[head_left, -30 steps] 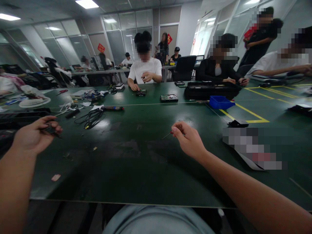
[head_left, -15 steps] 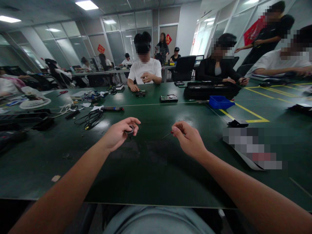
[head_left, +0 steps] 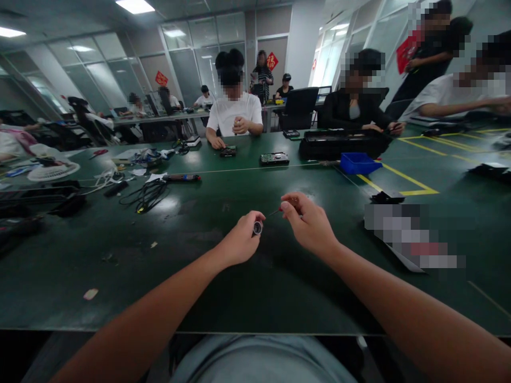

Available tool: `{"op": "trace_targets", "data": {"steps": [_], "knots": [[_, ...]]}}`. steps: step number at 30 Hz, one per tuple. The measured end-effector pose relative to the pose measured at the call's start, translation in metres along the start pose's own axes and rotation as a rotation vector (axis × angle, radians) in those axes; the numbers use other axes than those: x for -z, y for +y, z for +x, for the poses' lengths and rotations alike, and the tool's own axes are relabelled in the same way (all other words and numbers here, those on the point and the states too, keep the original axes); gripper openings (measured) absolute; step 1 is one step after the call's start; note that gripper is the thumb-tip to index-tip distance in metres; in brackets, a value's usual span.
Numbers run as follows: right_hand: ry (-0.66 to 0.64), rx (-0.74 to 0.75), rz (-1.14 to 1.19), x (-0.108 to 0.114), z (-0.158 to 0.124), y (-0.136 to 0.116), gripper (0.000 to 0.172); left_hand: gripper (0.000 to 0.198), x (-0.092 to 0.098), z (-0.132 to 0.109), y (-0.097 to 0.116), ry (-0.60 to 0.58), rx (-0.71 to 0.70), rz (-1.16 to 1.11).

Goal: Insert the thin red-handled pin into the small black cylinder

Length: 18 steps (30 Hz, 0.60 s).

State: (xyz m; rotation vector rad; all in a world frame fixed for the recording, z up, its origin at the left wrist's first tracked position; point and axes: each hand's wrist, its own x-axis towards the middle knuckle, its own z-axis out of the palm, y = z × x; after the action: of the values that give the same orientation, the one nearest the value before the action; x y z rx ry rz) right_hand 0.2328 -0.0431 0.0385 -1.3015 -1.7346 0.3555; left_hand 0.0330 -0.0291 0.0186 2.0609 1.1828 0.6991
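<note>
My left hand [head_left: 241,240], closed, grips a small dark round piece with a silvery rim [head_left: 257,228]; its exact kind does not show. To the right, my right hand [head_left: 309,223] is closed around a slim screwdriver [head_left: 275,212], with a bit of red at the handle. Its thin shaft points left toward the left fingertips, and I cannot tell whether the tip touches them. Most of the handle is hidden in the fingers. Both hands are raised above the green table [head_left: 223,298].
Cables [head_left: 143,196] and a dark pen-like tool [head_left: 181,177] lie to the left. Beyond my hands are a circuit-board device [head_left: 274,158], a blue bin [head_left: 359,163] and a long black housing [head_left: 343,144]. A person in a white shirt [head_left: 235,114] works opposite.
My left hand has moved right with the round piece, close to the screwdriver. The right hand stays nearly in place, and the shaft now points less steeply downward.
</note>
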Motion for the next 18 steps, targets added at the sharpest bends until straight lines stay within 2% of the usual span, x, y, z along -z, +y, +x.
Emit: {"op": "trace_targets", "data": {"steps": [3,6,9,13,18], "knots": [[-0.011,-0.003,-0.009,0.001,0.000,-0.002,0.023,0.030,0.005,0.004,-0.015,0.020,-0.036,0.057],[-0.035,-0.016,0.000,0.002,-0.001,-0.004,0.024,0.031,0.011,0.010,-0.030,0.041,-0.119,0.115],[-0.055,-0.037,0.120,0.001,-0.002,-0.003,0.021,0.035,0.013,0.012,-0.039,0.061,-0.154,0.122],[-0.063,-0.081,0.320,-0.003,-0.004,-0.001,0.023,0.037,0.012,0.012,-0.040,0.102,-0.133,0.109],[-0.010,-0.066,0.361,-0.005,-0.005,-0.002,0.022,0.036,0.015,0.010,-0.036,0.101,-0.124,0.093]]}}
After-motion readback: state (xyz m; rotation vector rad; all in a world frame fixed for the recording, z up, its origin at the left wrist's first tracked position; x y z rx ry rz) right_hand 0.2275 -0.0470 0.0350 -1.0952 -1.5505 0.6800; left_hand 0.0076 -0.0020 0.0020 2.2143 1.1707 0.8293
